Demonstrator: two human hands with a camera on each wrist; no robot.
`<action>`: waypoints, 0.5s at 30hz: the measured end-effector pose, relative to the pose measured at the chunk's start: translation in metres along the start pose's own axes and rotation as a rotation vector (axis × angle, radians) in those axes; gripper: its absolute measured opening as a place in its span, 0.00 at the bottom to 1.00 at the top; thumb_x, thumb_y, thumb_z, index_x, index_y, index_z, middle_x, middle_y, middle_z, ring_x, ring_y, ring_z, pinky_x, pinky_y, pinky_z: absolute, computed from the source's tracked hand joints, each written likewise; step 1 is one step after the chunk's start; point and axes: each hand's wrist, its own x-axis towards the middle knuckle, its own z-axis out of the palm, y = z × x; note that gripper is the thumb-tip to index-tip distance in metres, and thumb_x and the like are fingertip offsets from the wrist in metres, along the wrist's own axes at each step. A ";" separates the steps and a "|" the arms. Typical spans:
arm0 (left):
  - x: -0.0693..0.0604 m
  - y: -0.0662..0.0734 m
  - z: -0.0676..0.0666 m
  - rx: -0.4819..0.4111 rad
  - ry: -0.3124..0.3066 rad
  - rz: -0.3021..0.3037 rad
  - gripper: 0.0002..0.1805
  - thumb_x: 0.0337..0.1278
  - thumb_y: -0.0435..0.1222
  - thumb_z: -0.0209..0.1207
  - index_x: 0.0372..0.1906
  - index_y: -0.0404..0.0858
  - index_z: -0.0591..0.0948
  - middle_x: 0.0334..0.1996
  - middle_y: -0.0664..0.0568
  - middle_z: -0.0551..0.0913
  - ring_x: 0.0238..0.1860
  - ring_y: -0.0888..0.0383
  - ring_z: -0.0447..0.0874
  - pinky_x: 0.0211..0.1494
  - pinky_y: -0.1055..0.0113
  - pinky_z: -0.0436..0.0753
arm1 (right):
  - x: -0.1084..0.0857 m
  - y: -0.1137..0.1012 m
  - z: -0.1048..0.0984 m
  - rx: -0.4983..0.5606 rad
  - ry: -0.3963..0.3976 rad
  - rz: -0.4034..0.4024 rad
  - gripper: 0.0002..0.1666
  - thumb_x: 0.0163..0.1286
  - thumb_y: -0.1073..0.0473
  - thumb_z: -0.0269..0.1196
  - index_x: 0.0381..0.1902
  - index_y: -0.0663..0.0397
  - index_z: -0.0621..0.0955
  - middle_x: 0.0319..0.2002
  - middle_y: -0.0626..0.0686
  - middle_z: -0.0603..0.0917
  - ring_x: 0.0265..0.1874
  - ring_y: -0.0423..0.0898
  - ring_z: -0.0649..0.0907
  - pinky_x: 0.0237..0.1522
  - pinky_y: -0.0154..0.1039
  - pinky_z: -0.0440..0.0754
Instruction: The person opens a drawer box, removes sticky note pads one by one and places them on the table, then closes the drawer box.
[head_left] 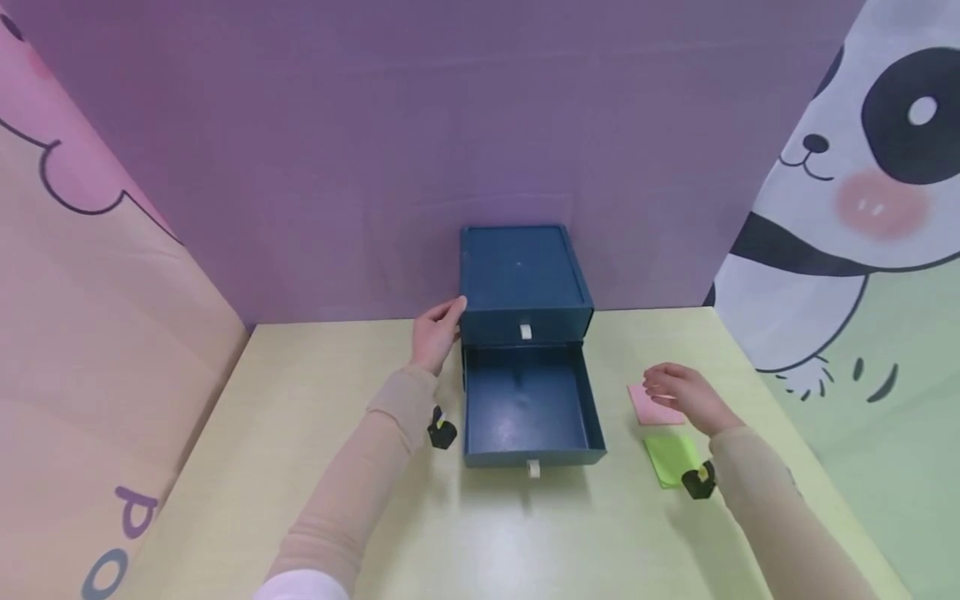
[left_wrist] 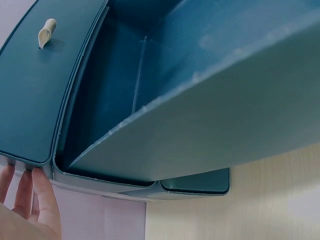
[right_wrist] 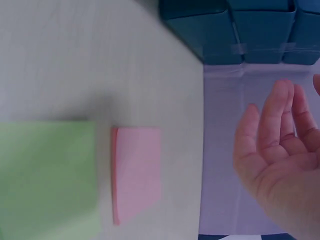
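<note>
A dark blue drawer unit [head_left: 525,267] stands against the purple backdrop, its middle drawer [head_left: 521,408] pulled out and empty. The left hand [head_left: 435,333] touches the unit's left side near the top drawer; in the left wrist view the fingertips of that hand [left_wrist: 32,205] rest against the edge of the top drawer [left_wrist: 40,85]. Over the pink notes [head_left: 648,408] hovers the right hand [head_left: 690,396], fingers loosely bent, holding nothing. In the right wrist view the hand [right_wrist: 280,160] shows its palm, apart from the pink pad [right_wrist: 137,172] and the green pad [right_wrist: 47,175].
Green notes [head_left: 670,458] lie in front of the pink ones on the pale table [head_left: 315,467]. A purple cloth [head_left: 337,167] hangs behind the unit, with a panda print [head_left: 877,192] on the right. White tabs [head_left: 526,332] mark the drawer fronts.
</note>
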 end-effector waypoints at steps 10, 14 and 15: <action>0.001 0.000 -0.001 0.017 -0.010 0.005 0.24 0.60 0.49 0.59 0.57 0.40 0.79 0.59 0.49 0.77 0.59 0.53 0.75 0.60 0.57 0.77 | -0.005 -0.025 0.017 0.184 -0.003 -0.117 0.17 0.75 0.51 0.49 0.51 0.59 0.71 0.39 0.40 0.78 0.40 0.33 0.79 0.48 0.27 0.79; 0.000 0.000 -0.001 0.016 -0.011 0.006 0.24 0.61 0.48 0.59 0.58 0.40 0.79 0.59 0.49 0.77 0.60 0.52 0.74 0.60 0.56 0.77 | -0.005 -0.042 0.033 0.221 -0.034 -0.164 0.13 0.75 0.54 0.50 0.47 0.58 0.72 0.38 0.43 0.78 0.39 0.35 0.79 0.47 0.26 0.79; 0.001 0.000 -0.001 0.017 -0.009 0.007 0.24 0.61 0.48 0.59 0.58 0.40 0.79 0.59 0.49 0.77 0.60 0.53 0.74 0.60 0.56 0.77 | -0.005 -0.047 0.038 0.209 -0.044 -0.174 0.14 0.75 0.54 0.50 0.48 0.60 0.72 0.39 0.44 0.78 0.39 0.35 0.80 0.47 0.25 0.79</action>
